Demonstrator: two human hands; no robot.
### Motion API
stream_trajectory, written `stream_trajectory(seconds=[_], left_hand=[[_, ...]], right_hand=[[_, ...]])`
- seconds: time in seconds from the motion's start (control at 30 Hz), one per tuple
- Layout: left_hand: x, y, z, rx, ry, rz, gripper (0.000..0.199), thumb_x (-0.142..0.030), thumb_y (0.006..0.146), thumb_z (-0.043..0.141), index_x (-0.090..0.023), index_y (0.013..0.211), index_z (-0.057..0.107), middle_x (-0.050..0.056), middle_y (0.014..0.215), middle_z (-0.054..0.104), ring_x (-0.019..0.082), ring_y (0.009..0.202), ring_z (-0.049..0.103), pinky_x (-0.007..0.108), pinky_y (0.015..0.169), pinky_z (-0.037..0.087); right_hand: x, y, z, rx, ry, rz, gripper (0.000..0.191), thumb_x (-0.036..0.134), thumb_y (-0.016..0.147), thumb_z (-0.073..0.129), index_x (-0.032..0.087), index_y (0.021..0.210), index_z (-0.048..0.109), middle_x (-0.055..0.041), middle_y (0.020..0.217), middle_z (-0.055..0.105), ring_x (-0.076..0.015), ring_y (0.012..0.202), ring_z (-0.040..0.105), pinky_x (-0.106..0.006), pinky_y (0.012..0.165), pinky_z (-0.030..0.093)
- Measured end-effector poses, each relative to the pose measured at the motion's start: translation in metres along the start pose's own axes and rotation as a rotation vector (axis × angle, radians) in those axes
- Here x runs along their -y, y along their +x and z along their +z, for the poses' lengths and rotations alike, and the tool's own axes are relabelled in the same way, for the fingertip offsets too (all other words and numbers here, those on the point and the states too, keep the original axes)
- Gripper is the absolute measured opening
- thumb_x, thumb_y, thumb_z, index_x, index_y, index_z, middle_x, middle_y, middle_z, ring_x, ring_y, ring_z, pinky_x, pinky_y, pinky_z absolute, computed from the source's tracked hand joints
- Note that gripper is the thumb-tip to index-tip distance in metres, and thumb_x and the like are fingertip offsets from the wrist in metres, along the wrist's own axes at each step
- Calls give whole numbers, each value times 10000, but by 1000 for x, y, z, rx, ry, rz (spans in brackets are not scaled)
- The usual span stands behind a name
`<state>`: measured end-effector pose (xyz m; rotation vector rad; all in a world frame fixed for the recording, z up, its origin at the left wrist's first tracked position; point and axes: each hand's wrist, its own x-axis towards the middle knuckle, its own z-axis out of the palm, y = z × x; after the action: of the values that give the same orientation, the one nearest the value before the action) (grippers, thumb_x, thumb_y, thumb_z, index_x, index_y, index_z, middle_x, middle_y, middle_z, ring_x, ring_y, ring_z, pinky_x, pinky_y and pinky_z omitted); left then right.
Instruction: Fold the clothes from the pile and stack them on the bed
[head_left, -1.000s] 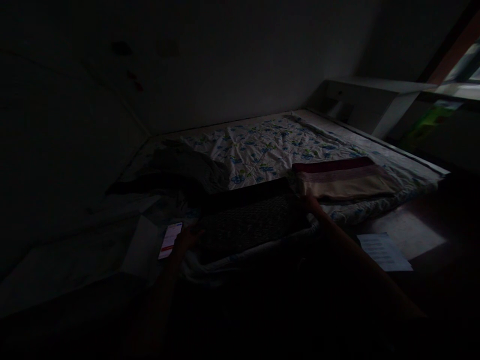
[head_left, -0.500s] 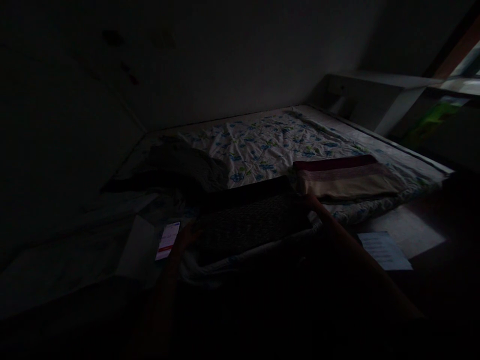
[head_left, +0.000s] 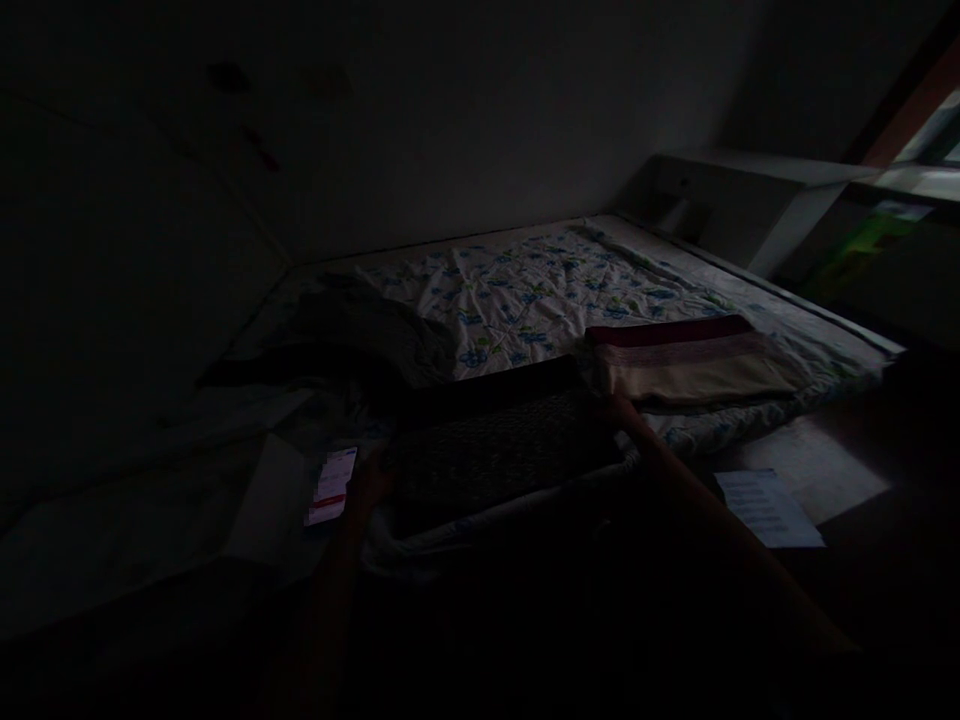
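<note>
The room is very dark. A dark patterned folded cloth (head_left: 499,450) lies at the near edge of the bed (head_left: 540,290). My left hand (head_left: 367,485) rests at the cloth's left end, beside a lit phone (head_left: 330,485). My right hand (head_left: 619,408) touches the cloth's right end, with the forearm stretching back toward me. Whether the fingers grip the cloth is hidden by the dark.
A folded beige and maroon stack (head_left: 694,360) lies right of the dark cloth. A rumpled dark garment (head_left: 352,335) sits on the left of the floral sheet. A white paper (head_left: 765,505) lies on the floor at right. A white shelf (head_left: 750,200) stands behind the bed.
My left hand has slid a little toward me along the cloth's left end. The view has shifted slightly. My right hand stays at the right end.
</note>
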<state>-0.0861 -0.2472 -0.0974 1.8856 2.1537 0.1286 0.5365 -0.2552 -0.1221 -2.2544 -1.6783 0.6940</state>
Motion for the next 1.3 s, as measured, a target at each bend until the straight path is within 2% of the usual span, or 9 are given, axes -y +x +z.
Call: stream_trajectory(seconds=[0.17, 0.3, 0.4, 0.53, 0.63, 0.77, 0.97, 1.07, 1.3], left_hand=[[-19, -9, -1, -115, 55, 98, 719, -274, 927, 712, -159, 1632, 626, 222, 1557, 727, 416, 1505, 655, 532, 1240, 555], [-56, -19, 11, -153, 18, 365, 593, -278, 1038, 603, -187, 1620, 665, 175, 1714, 616, 350, 1605, 565, 513, 1379, 422], [-82, -28, 34, -63, -4, 562, 574, -391, 1097, 595, -224, 1639, 676, 130, 1794, 556, 349, 1695, 456, 535, 1427, 342], [-92, -33, 65, 15, 36, 605, 682, -531, 1104, 619, -312, 1748, 572, 85, 1888, 436, 401, 1782, 293, 632, 1418, 307], [-81, -27, 69, 52, 55, 574, 789, -638, 1084, 629, -312, 1792, 508, 106, 1898, 413, 412, 1770, 329, 630, 1399, 343], [-70, -6, 50, 107, 58, 482, 968, -709, 968, 761, -202, 1762, 541, 202, 1860, 452, 432, 1699, 462, 582, 1372, 408], [-78, 37, 21, 121, 18, 474, 627, -539, 992, 750, -184, 1509, 755, 192, 1556, 732, 377, 1459, 694, 473, 1263, 528], [-76, 59, 18, 106, 55, 518, 634, -488, 979, 761, -179, 1532, 746, 197, 1564, 719, 381, 1475, 672, 482, 1284, 504], [-58, 103, 35, 118, 94, 458, 1122, -705, 787, 898, -182, 1725, 570, 259, 1845, 450, 472, 1709, 432, 574, 1376, 384]], right_hand=[[6, -8, 9, -178, -89, -64, 796, 278, 921, 773, 104, 1675, 590, -224, 1524, 725, -356, 1389, 694, -413, 1134, 582], [35, -18, 21, -252, -182, -138, 734, 243, 1023, 634, 120, 1740, 534, -251, 1681, 580, -403, 1542, 539, -528, 1290, 461], [62, -27, 40, -209, -197, -389, 675, 237, 1072, 597, 154, 1741, 567, -201, 1797, 474, -358, 1658, 434, -514, 1383, 359], [79, -41, 68, -12, -241, -578, 713, 420, 1130, 635, 268, 1814, 500, -130, 1931, 272, -378, 1784, 236, -588, 1424, 264], [68, -41, 71, 78, -277, -465, 784, 550, 1141, 629, 328, 1860, 408, -119, 1931, 279, -406, 1786, 240, -633, 1417, 255], [46, -31, 57, 102, -296, -245, 931, 650, 1107, 653, 256, 1888, 335, -178, 1926, 266, -406, 1772, 290, -604, 1413, 277], [47, -25, 61, 125, -340, -153, 994, 753, 1098, 592, 262, 1904, 278, -201, 1935, 223, -439, 1785, 237, -655, 1397, 249], [52, -24, 63, 141, -340, -147, 976, 698, 1093, 628, 262, 1897, 288, -213, 1933, 220, -447, 1781, 243, -671, 1387, 260], [91, -1, 60, 199, -363, -21, 815, 433, 1038, 762, 170, 1768, 511, -310, 1830, 385, -518, 1683, 407, -718, 1297, 387]])
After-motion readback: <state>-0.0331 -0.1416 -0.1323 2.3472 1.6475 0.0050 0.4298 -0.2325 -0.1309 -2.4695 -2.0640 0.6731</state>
